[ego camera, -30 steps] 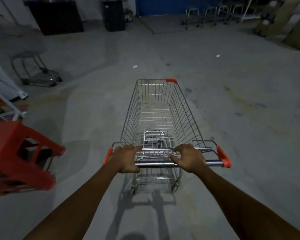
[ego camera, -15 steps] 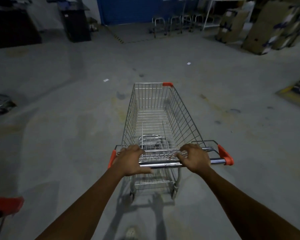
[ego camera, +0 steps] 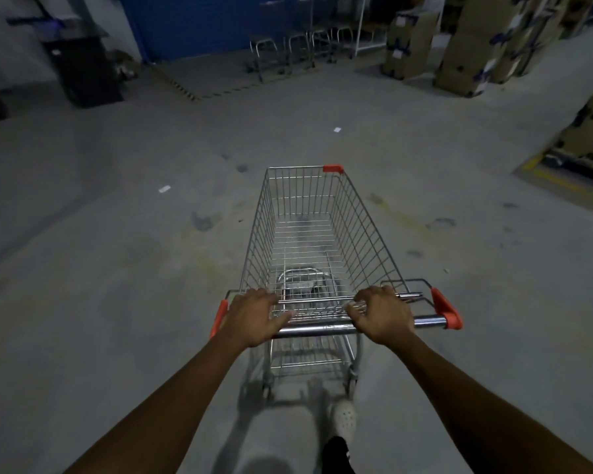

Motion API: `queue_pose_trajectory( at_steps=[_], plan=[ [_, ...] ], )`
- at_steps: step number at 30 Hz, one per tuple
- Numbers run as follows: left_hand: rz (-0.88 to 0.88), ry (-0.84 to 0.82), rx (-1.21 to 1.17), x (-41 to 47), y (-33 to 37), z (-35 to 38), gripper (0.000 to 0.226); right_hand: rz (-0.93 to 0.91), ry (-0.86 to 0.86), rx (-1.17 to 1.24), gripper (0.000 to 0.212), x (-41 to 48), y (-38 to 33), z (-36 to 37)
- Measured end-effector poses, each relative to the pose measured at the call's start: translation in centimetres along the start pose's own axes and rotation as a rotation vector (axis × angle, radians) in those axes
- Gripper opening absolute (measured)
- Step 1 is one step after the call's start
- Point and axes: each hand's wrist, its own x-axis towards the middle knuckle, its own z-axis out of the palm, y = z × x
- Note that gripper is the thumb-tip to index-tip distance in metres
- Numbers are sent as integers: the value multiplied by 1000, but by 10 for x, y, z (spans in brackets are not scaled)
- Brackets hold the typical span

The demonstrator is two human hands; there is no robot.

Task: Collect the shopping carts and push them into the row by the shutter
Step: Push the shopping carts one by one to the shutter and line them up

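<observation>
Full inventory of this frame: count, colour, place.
shopping cart: one, silver wire with orange caps, centre
handle: one, chrome with orange ends, cart's near end
parked carts: several, count unclear, silver, far centre
shutter: one, blue, far wall
cardboard boxes: several stacks, brown, far right
cabinet: one, black, far left
paper scraps: two, white, floor left of and beyond the cart
hazard tape: one line, yellow-black, floor near the shutter
shoe: one, white, behind the cart
left hand: grips the handle's left part
right hand: grips the handle's right part
</observation>
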Motion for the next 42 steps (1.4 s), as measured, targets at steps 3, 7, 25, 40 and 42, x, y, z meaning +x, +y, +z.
queue_pose_trajectory(
  at_steps=[3, 7, 25, 40, 42],
  plan=[
    [-26, 73, 9, 65, 4, -9, 80, -14, 24, 10, 59, 65, 21, -5],
    [-151, 106, 3, 146, 9, -17, 60, -39, 9, 68, 52, 143, 47, -16],
    [-168, 157, 26, 443, 7, -52, 32, -108, -79, 58, 49, 448, 125, -50],
    [-174, 132, -16, 774, -45, -102, 56, -64, -79, 64, 43, 778, 168, -73],
    [-161, 108, -3, 811, -51, -109, 53, -52, -105, 58, 45, 814, 171, -75]
  ],
)
